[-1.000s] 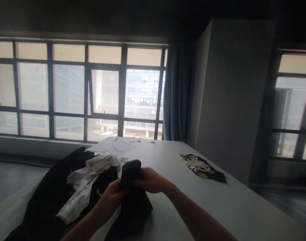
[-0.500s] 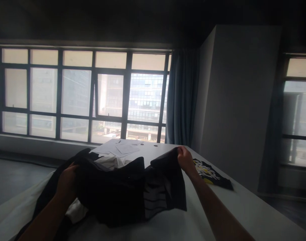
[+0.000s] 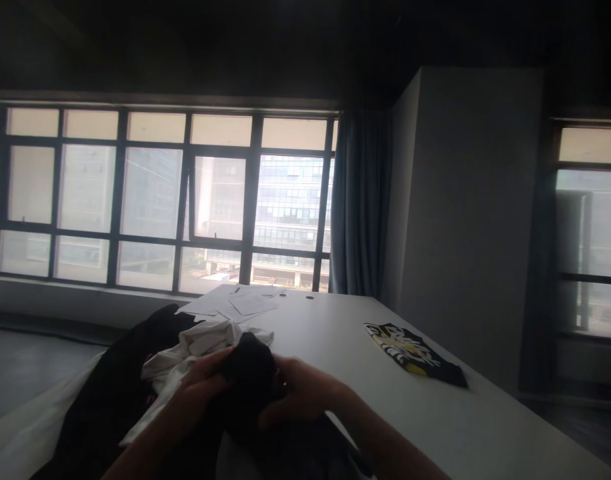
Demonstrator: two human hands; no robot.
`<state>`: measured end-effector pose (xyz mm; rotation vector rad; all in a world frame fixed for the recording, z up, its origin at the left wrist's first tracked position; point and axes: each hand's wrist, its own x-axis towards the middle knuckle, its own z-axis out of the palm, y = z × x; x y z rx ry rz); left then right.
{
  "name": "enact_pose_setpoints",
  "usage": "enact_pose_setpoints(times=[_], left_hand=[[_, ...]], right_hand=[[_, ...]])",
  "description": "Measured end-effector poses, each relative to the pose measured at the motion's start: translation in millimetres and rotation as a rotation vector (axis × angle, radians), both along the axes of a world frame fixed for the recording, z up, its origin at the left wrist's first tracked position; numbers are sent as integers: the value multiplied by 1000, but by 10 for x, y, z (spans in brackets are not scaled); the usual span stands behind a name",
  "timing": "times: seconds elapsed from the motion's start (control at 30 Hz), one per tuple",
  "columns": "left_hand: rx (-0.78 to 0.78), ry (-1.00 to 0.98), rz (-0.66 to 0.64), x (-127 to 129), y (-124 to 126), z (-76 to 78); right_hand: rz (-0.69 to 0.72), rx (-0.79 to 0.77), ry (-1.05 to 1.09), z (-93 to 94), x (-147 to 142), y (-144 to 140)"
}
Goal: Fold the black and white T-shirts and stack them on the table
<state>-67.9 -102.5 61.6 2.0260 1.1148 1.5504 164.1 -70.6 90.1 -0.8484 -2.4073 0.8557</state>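
A black garment [image 3: 248,373] is bunched up between my two hands over the near part of the white table [image 3: 330,333]. My left hand [image 3: 205,377] grips it from the left, fingers closed on the cloth. On the other side my right hand [image 3: 303,390] has its fingers curled round the same cloth. The lower part of the garment hangs dark toward me, and its exact kind cannot be made out. Just beyond my left hand lies a crumpled white cloth [image 3: 200,340], partly covered by my forearm.
More dark fabric [image 3: 115,380] is heaped along the table's left side. Several paper sheets [image 3: 245,305] lie at the far end. A folded black cloth with a white and yellow print [image 3: 410,353] rests near the right edge. Windows [image 3: 150,193] and a curtain [image 3: 360,207] stand behind.
My hands have come together at the middle from wide apart. The black garment, earlier stretched between them, is now gathered in a bunch. More of the white cloth and printed cloth shows.
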Motion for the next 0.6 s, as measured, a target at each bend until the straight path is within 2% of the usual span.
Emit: enact_pose_setpoints(times=[0.07, 0.1, 0.17, 0.2, 0.27, 0.33, 0.4, 0.43, 0.5, 0.57, 0.6], left_hand=[[28, 41, -60, 84, -85, -3], [101, 94, -11, 100, -118, 13], [333, 183, 173, 101, -164, 72], [457, 211, 271, 89, -174, 107], [650, 244, 429, 37, -152, 158], [692, 286, 526, -65, -52, 152], [550, 375, 593, -233, 131, 70], [416, 427, 624, -342, 243, 2], [63, 523, 695, -592, 471, -170], [-274, 572, 733, -851, 662, -365], [-388, 583, 746, -967, 736, -461]], right_hand=[[128, 117, 146, -134, -337, 33], [167, 152, 224, -166, -500, 86], [189, 167, 395, -129, -807, 255], [144, 155, 462, -61, -947, 363], [-50, 153, 517, 129, -1184, 600], [-142, 165, 521, 296, -1328, 829], [-206, 143, 512, 326, -1337, 1027], [-254, 102, 490, 271, -1279, 1116], [-423, 5, 423, 33, -1023, 1287], [-579, -19, 307, -307, -585, 1450], [-684, 11, 233, -485, -305, 1523]])
